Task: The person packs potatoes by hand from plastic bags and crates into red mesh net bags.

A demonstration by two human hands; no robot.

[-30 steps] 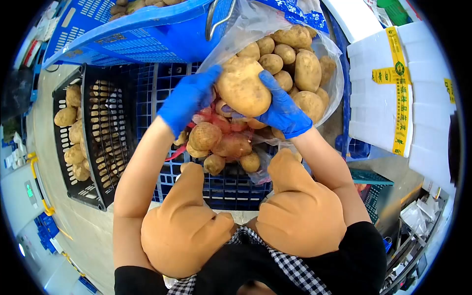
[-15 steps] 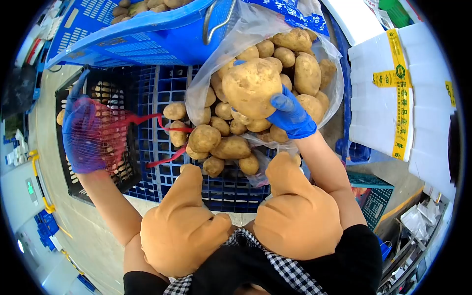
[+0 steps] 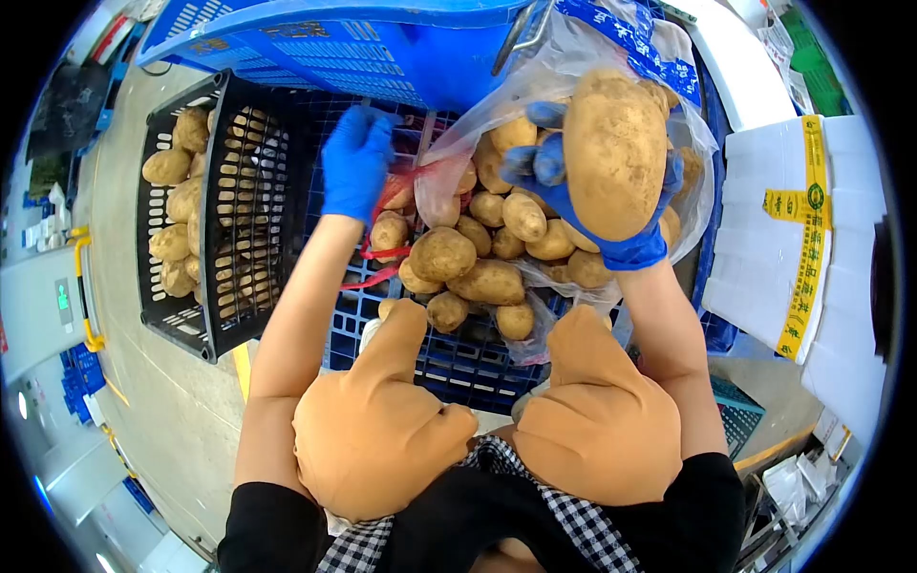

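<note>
My right hand [image 3: 626, 229], in a blue glove, is shut on a large potato [image 3: 614, 153] above the other potatoes. Its fingers curl around the left side and underneath. My left hand [image 3: 358, 162], also gloved, has its fingers curled at the edge of a red mesh bag [image 3: 406, 186], seemingly gripping it; the fingertips are hidden. The mesh and its red strips lie against the left side of the potato pile. Below the right hand, a clear plastic bag [image 3: 705, 143] spreads open around many loose potatoes [image 3: 442, 253] of mixed sizes.
A black crate [image 3: 215, 329] holding potatoes stands at the left. Behind is a large blue crate [image 3: 382, 57]. The potatoes rest on a blue slatted pallet [image 3: 430, 368]. White foam boxes [image 3: 764, 191] with yellow tape are stacked at the right.
My left hand has come right, away from the black crate, and the mesh now lies beside the potatoes. My right hand has raised and turned the large potato. The view has shifted.
</note>
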